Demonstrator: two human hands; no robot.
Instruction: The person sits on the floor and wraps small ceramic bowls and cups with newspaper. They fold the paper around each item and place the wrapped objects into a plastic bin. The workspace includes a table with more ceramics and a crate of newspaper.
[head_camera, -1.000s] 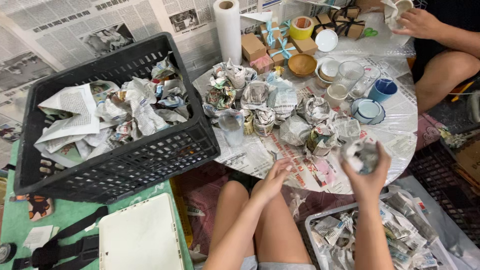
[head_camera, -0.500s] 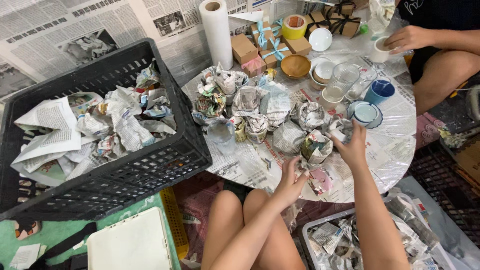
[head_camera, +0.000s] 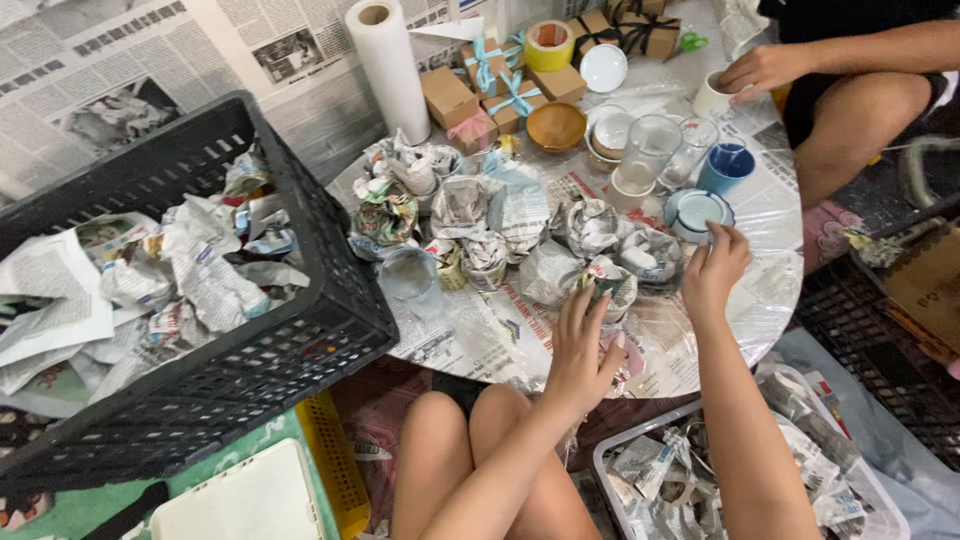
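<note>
Left hand (head_camera: 580, 350) flat on the near edge of the round counter (head_camera: 770, 290), fingers (head_camera: 585, 305) loosely spread and touching a newspaper-wrapped bundle (head_camera: 610, 280) with a bit of green showing at the top. Right hand (head_camera: 712, 268) sits just to the right of it, fingers curled together against another wrapped bundle (head_camera: 650, 255); whether they actually pinch the paper, I cannot tell. Just beyond that hand, a small pale blue dish (head_camera: 697, 210), and further back a blue cup (head_camera: 726, 167) and a clear glass (head_camera: 645, 152). More paper bundles crowd the middle of the counter, and a clear cup (head_camera: 410, 278) stands at their near left. Far side now: a white paper roll (head_camera: 390, 65) stands upright, and to its right small brown cardboard boxes (head_camera: 447, 95) tied with light blue ribbon, a yellow tape roll (head_camera: 549, 45), a wooden bowl (head_camera: 556, 125) and darker boxes (head_camera: 640, 25) with black ribbon. Far right, another person's hand (head_camera: 760, 70) rests on a white cup (head_camera: 712, 98). On the left, a black plastic crate (head_camera: 330, 330) is heaped with crumpled newspaper. Near right, on the floor, a white tub (head_camera: 880, 500) holds more paper-wrapped pieces.
</note>
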